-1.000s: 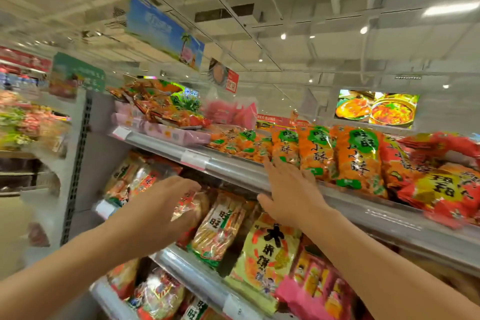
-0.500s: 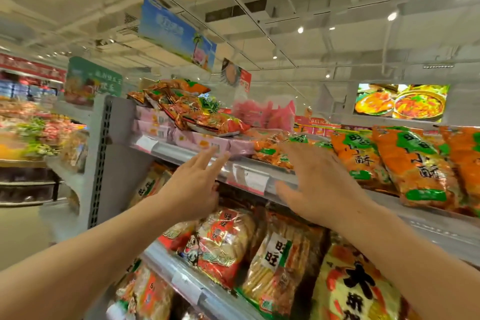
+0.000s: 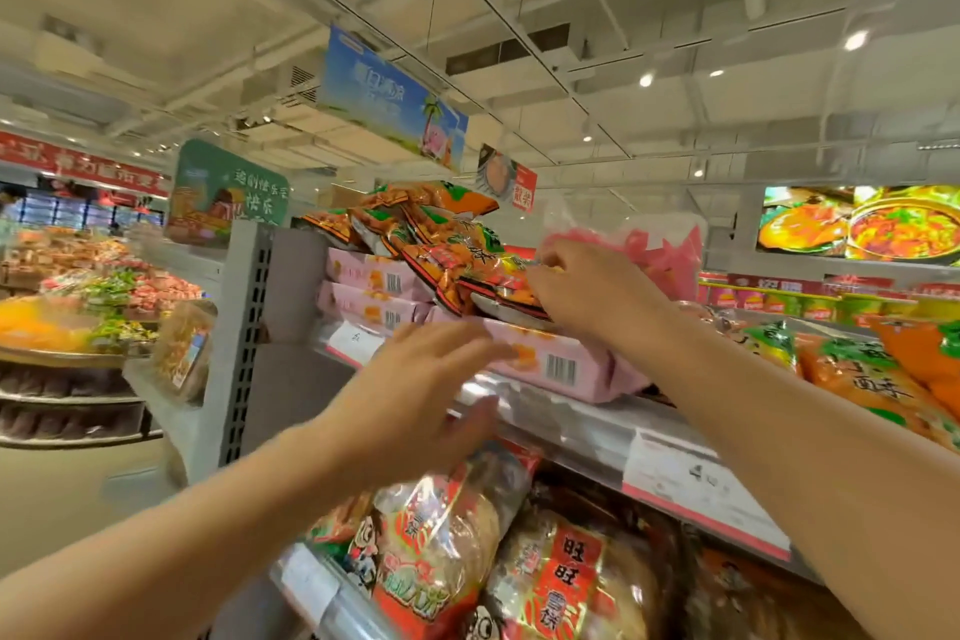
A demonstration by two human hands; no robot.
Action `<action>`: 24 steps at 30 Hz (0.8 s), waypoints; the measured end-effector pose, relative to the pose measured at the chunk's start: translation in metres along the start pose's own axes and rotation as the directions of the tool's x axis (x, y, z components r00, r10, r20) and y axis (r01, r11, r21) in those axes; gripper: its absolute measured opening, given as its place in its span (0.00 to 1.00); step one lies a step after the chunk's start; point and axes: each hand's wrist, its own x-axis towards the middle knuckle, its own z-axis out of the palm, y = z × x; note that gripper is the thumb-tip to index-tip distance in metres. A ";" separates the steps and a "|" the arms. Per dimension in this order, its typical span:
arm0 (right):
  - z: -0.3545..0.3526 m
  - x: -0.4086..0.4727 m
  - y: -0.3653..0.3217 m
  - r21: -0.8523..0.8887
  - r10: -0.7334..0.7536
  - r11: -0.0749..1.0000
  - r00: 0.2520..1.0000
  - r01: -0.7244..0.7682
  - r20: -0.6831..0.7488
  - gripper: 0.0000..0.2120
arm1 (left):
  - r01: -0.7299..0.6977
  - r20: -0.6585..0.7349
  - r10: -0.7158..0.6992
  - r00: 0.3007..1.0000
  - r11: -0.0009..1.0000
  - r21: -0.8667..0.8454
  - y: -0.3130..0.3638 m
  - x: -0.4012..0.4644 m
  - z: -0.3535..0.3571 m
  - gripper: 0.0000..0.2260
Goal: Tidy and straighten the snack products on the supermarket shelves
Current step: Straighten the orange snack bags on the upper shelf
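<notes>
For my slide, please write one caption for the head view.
Right hand grasps orange snack bags atop pink boxes; left hand reaches below.

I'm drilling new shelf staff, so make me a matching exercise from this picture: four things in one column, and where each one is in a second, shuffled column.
Things:
1. orange snack bags
2. pink boxes
3. right hand
4. red-label rice cracker bag

Places:
A. on the shelf below the top one
B. stacked flat on the top shelf, barcodes facing out
C. piled loosely on top of the boxes
D. at the edge of the loose pile

Pairs: 1-C, 2-B, 3-D, 4-A
</notes>
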 end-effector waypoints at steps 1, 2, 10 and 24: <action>0.005 0.004 0.000 0.019 0.022 1.000 1.000 -0.022 -0.006 0.15 | 0.023 -0.048 -0.025 0.999 0.999 -0.038 -0.014 0.009 -0.007 0.18; 0.009 0.007 0.001 0.038 0.046 0.998 0.999 -0.045 -0.017 0.16 | 0.052 -0.091 -0.058 0.994 0.997 -0.063 -0.029 0.019 -0.013 0.17; 0.010 0.008 -0.005 0.034 0.199 0.980 0.980 -0.198 -0.030 0.16 | 0.276 0.068 -0.278 0.958 0.960 0.040 -0.112 0.101 -0.016 0.23; 0.008 0.032 -0.023 0.213 0.642 0.715 0.746 -0.665 0.176 0.24 | 0.155 0.281 -0.163 0.946 0.987 0.050 -0.110 0.120 -0.005 0.23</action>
